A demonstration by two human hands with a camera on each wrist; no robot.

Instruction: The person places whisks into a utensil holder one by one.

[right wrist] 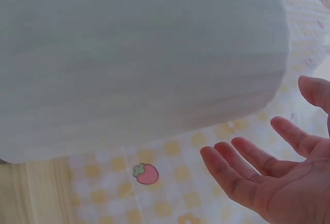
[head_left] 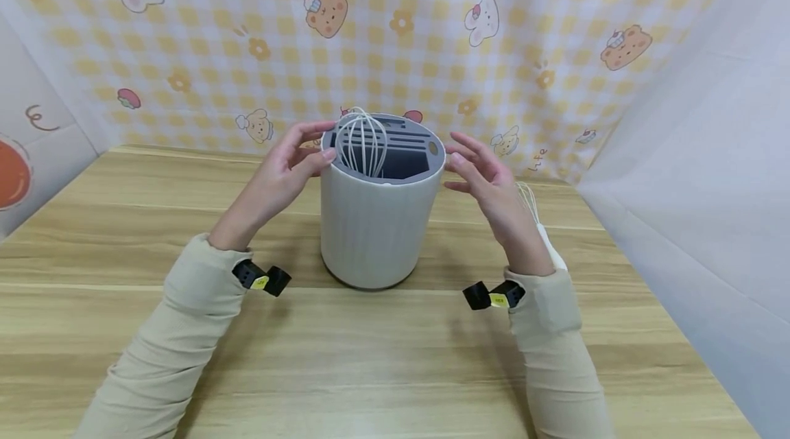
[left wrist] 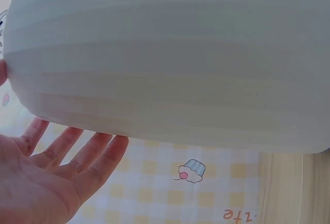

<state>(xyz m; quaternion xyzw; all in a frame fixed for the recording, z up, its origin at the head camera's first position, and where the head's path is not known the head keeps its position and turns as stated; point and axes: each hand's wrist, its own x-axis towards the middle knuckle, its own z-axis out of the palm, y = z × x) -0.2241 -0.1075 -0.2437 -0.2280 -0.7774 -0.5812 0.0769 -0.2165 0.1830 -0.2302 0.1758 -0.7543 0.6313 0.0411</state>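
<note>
My left grip (head_left: 289,161) is spread wide, thumb at the holder's rim, fingertips apparently touching its wall; no firm hold. My right grip (head_left: 490,182) is wide too, holding nothing, just beside the other side. Holder (head_left: 376,233) stands upright between them on the worktop (head_left: 370,370). Right by the left thumb, a whisk (head_left: 364,144) sits wires-up in the slotted top (head_left: 401,180). Out past the right grip's wrist, partly hidden, a second whisk (head_left: 552,247) lies on the worktop. Beyond both grips, checked cloth (head_left: 382,68).

Progress, my read: one whisk in, holder up and steady; second whisk outside, so that one looks undone.

Views: only head gives me the slots and the second whisk. There the right fingers seem almost on the rim; right wrist shows a clear gap. Left wrist shows the ribbed wall and fingertips meeting its edge, barely a trace of wires.
</note>
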